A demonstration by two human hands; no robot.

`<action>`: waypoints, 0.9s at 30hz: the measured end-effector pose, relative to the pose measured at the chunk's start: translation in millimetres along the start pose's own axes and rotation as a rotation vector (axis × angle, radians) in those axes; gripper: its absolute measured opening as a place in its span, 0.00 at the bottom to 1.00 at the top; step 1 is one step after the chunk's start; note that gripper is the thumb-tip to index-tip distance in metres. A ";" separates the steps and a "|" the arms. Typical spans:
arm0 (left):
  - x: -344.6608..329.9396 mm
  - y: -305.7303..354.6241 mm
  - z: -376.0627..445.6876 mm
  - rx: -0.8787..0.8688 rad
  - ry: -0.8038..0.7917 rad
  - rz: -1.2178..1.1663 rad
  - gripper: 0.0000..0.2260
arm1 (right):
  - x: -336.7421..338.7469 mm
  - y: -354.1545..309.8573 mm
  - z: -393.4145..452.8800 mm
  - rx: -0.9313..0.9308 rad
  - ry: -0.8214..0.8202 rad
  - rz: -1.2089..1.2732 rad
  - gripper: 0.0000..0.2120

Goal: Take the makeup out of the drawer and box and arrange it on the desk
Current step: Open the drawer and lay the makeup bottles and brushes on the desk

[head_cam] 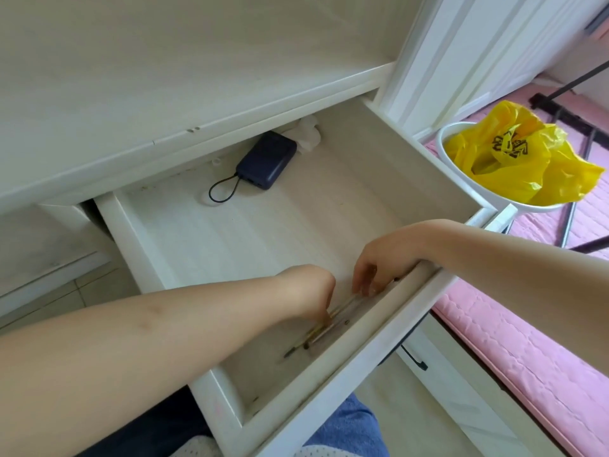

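Head view: both sets of fingers (324,316) curl onto thin makeup pencils (333,321) lying against the open drawer's (138,225) front wall; left hand (313,291) pinches one, right hand (372,272) gathers others. Best bunch them parallel, lift together toward the bench (164,77).

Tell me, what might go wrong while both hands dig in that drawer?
The thin pencils lie tight against the drawer front wall, so the left hand and right hand could fumble them, or one could roll away. The drawer is pulled far out; leaning on its front could strain it. The power bank at the back could be mistaken for makeup.
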State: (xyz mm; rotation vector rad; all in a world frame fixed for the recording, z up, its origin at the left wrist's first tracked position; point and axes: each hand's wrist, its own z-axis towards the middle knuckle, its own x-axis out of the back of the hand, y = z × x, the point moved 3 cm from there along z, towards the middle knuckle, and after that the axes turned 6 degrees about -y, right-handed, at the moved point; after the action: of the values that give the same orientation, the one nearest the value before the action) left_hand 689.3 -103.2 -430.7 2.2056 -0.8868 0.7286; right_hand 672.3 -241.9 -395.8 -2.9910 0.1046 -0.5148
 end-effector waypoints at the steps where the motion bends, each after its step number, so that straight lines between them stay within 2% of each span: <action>1: 0.9 -1.8 -0.3 -0.001 0.002 0.002 0.13 | -0.9 1.0 2.4 0.003 -0.008 -0.013 0.16; 8: 0.1 -0.5 -4.4 0.005 0.008 0.088 0.04 | 0.2 -4.6 4.7 0.017 -0.028 -0.037 0.13; 11: 1.8 -2.8 -4.3 0.022 0.004 0.130 0.10 | -1.8 -5.3 8.0 -0.021 -0.054 -0.070 0.11; 15: 5.3 -10.9 -3.7 0.014 -0.046 0.115 0.03 | -1.1 -5.7 8.2 -0.017 -0.065 -0.082 0.08; 19: 4.5 -11.3 -5.5 0.018 -0.088 0.187 0.05 | 0.4 -7.8 7.5 0.023 -0.042 -0.083 0.09; 22: 6.8 -11.9 -7.9 0.034 -0.064 0.274 0.13 | 0.8 -9.2 7.0 0.057 -0.023 -0.074 0.06; 24: 10.7 -16.7 -8.9 0.044 -0.057 0.267 0.15 | 1.1 -11.0 6.2 0.074 0.004 -0.089 0.05; 27: 17.7 -29.2 -13.5 0.079 -0.081 0.118 0.06 | 1.2 -17.2 3.6 0.089 0.044 -0.142 0.06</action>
State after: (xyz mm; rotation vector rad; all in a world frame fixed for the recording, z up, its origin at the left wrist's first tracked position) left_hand 718.6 -83.8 -420.3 2.2819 -1.0522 0.7452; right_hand 675.6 -224.6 -396.8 -2.9148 -0.1252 -0.5843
